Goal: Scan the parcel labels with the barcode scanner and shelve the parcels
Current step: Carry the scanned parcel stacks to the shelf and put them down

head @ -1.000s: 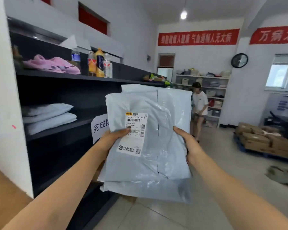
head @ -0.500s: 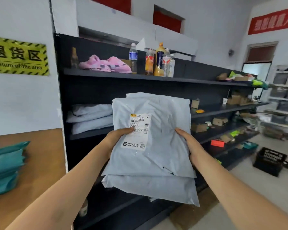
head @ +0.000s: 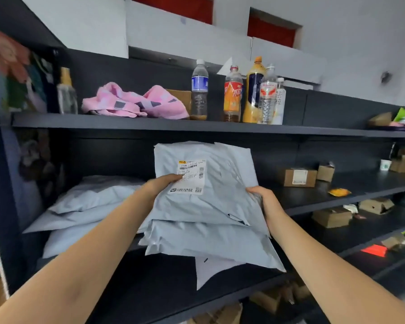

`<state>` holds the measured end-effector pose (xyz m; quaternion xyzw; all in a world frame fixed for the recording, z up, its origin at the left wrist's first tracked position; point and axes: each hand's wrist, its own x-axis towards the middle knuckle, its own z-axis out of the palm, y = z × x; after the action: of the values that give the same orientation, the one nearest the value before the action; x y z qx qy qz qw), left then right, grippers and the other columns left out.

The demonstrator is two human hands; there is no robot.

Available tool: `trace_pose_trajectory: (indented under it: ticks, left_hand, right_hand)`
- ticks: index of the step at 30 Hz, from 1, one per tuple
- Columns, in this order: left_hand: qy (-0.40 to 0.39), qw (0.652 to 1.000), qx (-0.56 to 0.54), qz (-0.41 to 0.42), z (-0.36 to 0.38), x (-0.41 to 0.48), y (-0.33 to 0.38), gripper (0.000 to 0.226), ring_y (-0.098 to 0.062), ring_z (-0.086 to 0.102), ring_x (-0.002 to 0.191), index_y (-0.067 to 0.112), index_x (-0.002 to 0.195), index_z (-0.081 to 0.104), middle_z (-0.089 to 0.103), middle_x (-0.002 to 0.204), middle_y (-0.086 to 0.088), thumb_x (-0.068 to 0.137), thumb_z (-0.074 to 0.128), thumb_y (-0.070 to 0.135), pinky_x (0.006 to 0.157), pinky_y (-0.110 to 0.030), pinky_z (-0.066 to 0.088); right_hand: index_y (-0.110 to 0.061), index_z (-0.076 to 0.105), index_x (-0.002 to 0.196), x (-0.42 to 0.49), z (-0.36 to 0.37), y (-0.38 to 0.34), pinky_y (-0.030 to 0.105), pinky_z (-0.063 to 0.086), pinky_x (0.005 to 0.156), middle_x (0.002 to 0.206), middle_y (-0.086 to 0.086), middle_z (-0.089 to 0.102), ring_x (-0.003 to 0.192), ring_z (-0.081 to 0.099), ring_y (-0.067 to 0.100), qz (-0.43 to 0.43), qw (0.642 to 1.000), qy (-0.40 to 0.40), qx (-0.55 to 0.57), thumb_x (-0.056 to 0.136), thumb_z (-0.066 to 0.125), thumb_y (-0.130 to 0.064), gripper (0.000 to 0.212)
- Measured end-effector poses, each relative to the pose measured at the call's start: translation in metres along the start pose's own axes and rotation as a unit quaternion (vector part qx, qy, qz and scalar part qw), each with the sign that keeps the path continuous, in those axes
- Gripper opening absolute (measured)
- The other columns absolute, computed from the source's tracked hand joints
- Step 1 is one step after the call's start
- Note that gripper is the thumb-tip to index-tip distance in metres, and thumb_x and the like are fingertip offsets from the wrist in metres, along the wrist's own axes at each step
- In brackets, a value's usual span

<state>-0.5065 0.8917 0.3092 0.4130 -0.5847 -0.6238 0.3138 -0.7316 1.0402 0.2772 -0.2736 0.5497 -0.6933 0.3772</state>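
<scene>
I hold a stack of grey poly-mailer parcels (head: pixel 220 202) between both hands, in front of the middle shelf (head: pixel 337 202) of a dark shelving unit. The top parcel carries a white barcode label (head: pixel 192 176). My left hand (head: pixel 161 183) grips the stack's left edge, thumb on the label. On the right edge, my right hand (head: pixel 264 202) has its fingers curled under the stack. More grey parcels (head: pixel 84 206) lie stacked on the same shelf to the left. No barcode scanner is in view.
The upper shelf (head: pixel 150 123) holds a pink cloth (head: pixel 131 101) and several drink bottles (head: pixel 253 94). Small cardboard boxes (head: pixel 299 176) sit on the middle shelf to the right, more on the lower shelves. A white paper sign (head: pixel 211 270) hangs below the stack.
My view has swung left from the room to face the shelving and moved closer. The parcel stack, held the same way, now sits level with the middle shelf.
</scene>
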Motion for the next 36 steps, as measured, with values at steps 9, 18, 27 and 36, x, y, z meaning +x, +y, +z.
trace_pose_trajectory:
  ticks: [9, 18, 27, 36]
  left_hand:
    - [0.172, 0.984, 0.026, 0.047, -0.012, 0.117, 0.034, 0.036, -0.013, 0.064, 0.084, 0.007, 0.127, 0.051, 0.065, 0.108, -0.005, 0.099, 0.043, 0.03, 0.072, -0.018, 0.047]
    - [0.231, 0.963, 0.137, -0.03, -0.006, 0.153, 0.022, 0.045, -0.02, 0.059, 0.105, -0.005, 0.134, 0.045, 0.055, 0.12, -0.014, 0.095, 0.054, 0.017, 0.078, -0.024, 0.043]
    - [0.272, 0.811, 0.512, 0.077, 0.002, 0.134, -0.003, 0.064, -0.041, 0.04, 0.127, -0.004, 0.141, 0.026, 0.029, 0.143, -0.026, 0.094, 0.049, 0.034, 0.101, -0.045, 0.04]
    - [0.165, 0.738, 0.618, 0.214, -0.062, 0.017, -0.014, 0.045, -0.037, 0.046, 0.118, 0.01, 0.135, 0.044, 0.047, 0.128, -0.016, 0.092, 0.048, 0.022, 0.094, -0.042, 0.045]
  right_hand:
    - [-0.006, 0.071, 0.078, 0.162, 0.029, -0.01, 0.032, 0.047, 0.066, 0.066, 0.008, 0.07, 0.069, 0.063, 0.03, 0.019, 0.996, -0.083, -0.016, 0.074, 0.054, -0.017, 0.02]
    - [-0.003, 0.067, 0.073, 0.234, 0.055, 0.042, 0.022, 0.042, 0.048, 0.057, 0.009, 0.063, 0.051, 0.059, 0.022, 0.099, 0.966, -0.129, -0.202, 0.086, 0.058, -0.017, 0.021]
    - [-0.004, 0.049, 0.135, 0.211, 0.068, 0.025, 0.029, 0.044, 0.088, 0.125, 0.01, 0.058, 0.116, 0.057, 0.031, -0.06, 0.921, -0.069, -0.378, 0.089, 0.063, -0.013, 0.049]
    - [-0.008, 0.065, 0.117, 0.082, 0.122, 0.026, 0.034, 0.05, 0.092, 0.116, 0.009, 0.067, 0.105, 0.064, 0.025, -0.263, 0.858, -0.033, -0.44, 0.089, 0.06, -0.014, 0.029]
